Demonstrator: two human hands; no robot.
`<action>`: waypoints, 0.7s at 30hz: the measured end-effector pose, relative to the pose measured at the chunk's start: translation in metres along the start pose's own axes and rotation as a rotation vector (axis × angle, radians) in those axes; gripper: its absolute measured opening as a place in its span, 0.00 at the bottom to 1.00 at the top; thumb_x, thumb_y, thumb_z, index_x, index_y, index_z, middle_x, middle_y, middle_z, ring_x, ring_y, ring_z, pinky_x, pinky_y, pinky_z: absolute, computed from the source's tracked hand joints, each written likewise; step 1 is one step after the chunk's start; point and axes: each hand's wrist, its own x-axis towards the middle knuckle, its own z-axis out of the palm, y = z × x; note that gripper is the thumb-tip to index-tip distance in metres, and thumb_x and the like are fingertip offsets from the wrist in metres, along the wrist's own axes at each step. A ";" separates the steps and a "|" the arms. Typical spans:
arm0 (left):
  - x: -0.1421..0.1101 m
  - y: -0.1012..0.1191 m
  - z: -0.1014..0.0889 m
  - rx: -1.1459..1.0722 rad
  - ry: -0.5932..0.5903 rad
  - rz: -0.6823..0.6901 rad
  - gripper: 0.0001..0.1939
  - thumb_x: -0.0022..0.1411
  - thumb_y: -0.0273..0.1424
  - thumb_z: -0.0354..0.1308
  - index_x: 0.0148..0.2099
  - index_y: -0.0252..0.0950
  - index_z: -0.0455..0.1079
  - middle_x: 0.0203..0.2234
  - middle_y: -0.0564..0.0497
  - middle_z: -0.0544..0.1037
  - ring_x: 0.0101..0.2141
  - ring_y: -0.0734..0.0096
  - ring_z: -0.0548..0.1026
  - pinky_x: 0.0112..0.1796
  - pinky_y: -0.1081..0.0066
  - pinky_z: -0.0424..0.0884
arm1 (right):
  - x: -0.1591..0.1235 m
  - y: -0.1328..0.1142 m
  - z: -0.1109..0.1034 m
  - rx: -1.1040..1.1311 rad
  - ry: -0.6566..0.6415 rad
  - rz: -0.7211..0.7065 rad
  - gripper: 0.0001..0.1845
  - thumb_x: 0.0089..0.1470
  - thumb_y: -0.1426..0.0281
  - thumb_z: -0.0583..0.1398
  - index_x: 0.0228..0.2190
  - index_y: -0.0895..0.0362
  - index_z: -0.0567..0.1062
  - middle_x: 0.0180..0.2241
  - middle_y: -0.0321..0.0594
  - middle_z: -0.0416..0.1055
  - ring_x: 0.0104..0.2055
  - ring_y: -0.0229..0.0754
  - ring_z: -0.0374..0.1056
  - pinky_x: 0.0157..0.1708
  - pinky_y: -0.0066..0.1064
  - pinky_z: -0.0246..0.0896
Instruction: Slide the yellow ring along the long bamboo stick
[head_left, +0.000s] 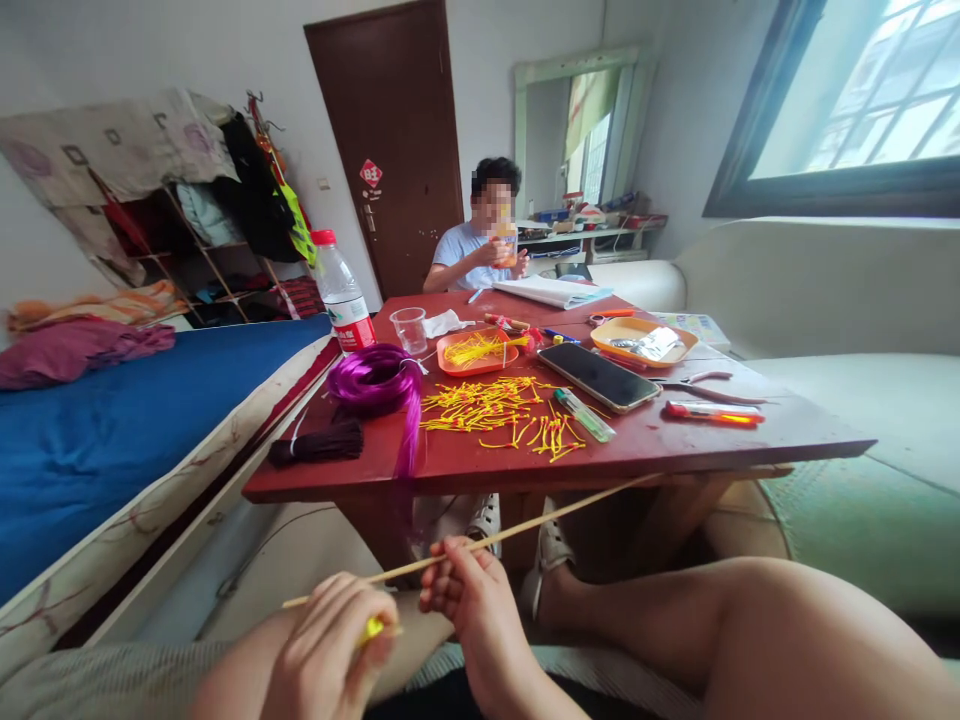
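A long thin wooden stick (pixel 570 507) slants up to the right in front of the table edge. My right hand (pixel 480 610) pinches it near its middle between thumb and fingers. My left hand (pixel 330 640) is closed by the stick's lower end, with a small yellow piece (pixel 371 631) between thumb and fingers; blur hides its kind. Whether the left fingers also grip the stick, I cannot tell. Beyond my hands, many short yellow strands with reddish ends (pixel 487 405) lie loose on the red table (pixel 660 460). A purple coil of shiny cord (pixel 375 378) trails over the edge.
On the table are a dark bundle (pixel 319 443), a bottle (pixel 345 295), a plastic cup (pixel 409 328), an orange tray (pixel 454 365), a phone (pixel 598 376), a green-white lighter (pixel 585 415), pliers (pixel 712 388) and a yellow tray (pixel 611 332). Opposite sits a person (pixel 457 250) holding a drink.
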 end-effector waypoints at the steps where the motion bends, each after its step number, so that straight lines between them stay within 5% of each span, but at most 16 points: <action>1: 0.009 0.010 0.011 -0.034 -0.044 0.017 0.17 0.63 0.39 0.41 0.25 0.39 0.60 0.20 0.54 0.69 0.24 0.71 0.71 0.29 0.75 0.68 | -0.003 0.000 0.000 0.013 0.000 0.021 0.20 0.31 0.58 0.66 0.22 0.60 0.70 0.16 0.34 0.68 0.16 0.32 0.62 0.20 0.23 0.56; 7: 0.023 0.011 0.050 0.130 -0.342 -0.057 0.13 0.63 0.31 0.38 0.44 0.39 0.62 0.45 0.43 0.67 0.30 0.66 0.75 0.28 0.69 0.70 | -0.013 -0.013 -0.005 0.081 -0.029 0.191 0.17 0.37 0.59 0.63 0.27 0.58 0.70 0.19 0.31 0.67 0.20 0.32 0.62 0.22 0.24 0.58; 14: 0.040 0.017 0.040 0.158 -0.534 -0.061 0.11 0.57 0.24 0.40 0.35 0.36 0.64 0.31 0.45 0.73 0.34 0.60 0.73 0.35 0.62 0.68 | -0.022 -0.025 -0.007 0.096 -0.108 0.150 0.19 0.32 0.70 0.68 0.29 0.61 0.71 0.23 0.33 0.68 0.23 0.31 0.64 0.28 0.26 0.60; 21: 0.042 0.011 0.042 -0.001 -0.538 -0.063 0.14 0.59 0.28 0.41 0.47 0.37 0.58 0.40 0.42 0.74 0.39 0.61 0.73 0.39 0.62 0.69 | -0.008 -0.024 -0.009 0.148 -0.094 0.143 0.20 0.26 0.68 0.69 0.25 0.61 0.71 0.20 0.32 0.69 0.21 0.30 0.64 0.26 0.24 0.59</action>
